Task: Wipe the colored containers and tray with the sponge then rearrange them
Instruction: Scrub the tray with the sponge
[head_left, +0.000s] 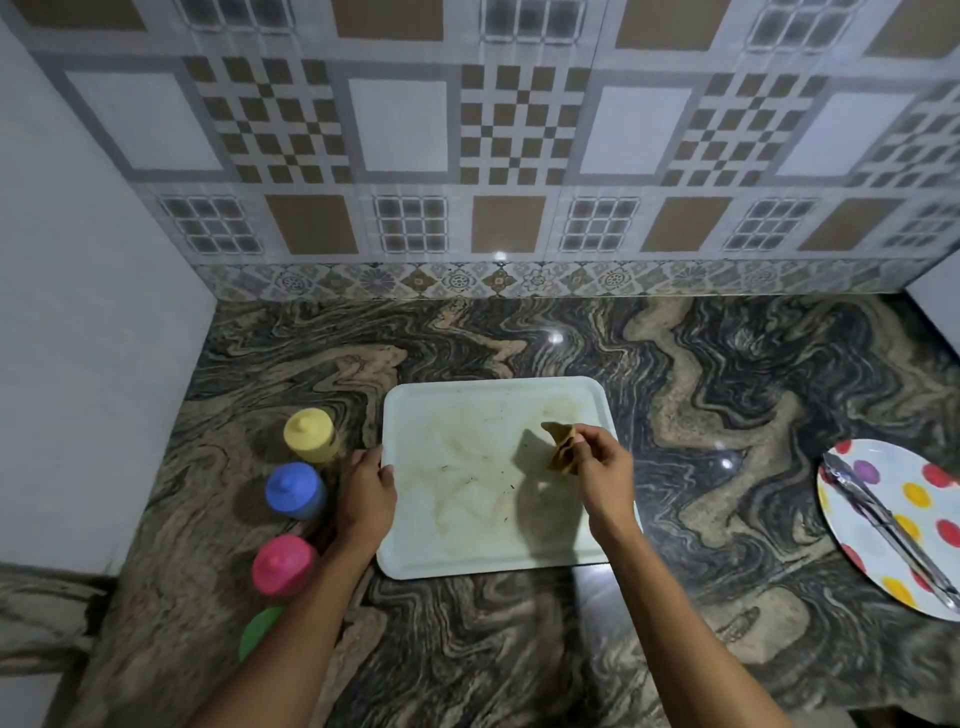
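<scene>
A pale green tray (447, 400) with brown smears lies flat on the marble counter. My left hand (366, 486) grips its left rim. Above the tray's right half, my right hand (602, 462) pinches a crumpled brownish sponge (561, 447) lifted off the surface. Left of the tray stand a yellow container (309, 434), a blue container (295, 491) and a pink container (283, 565) in a line. A green container (260, 629) is partly hidden by my left forearm.
A white plate (852, 519) with coloured dots holds metal tongs (883, 525) at the counter's right edge. A tiled wall closes the back and a plain wall (93, 312) the left side. Patterned counter (727, 415) lies between tray and plate.
</scene>
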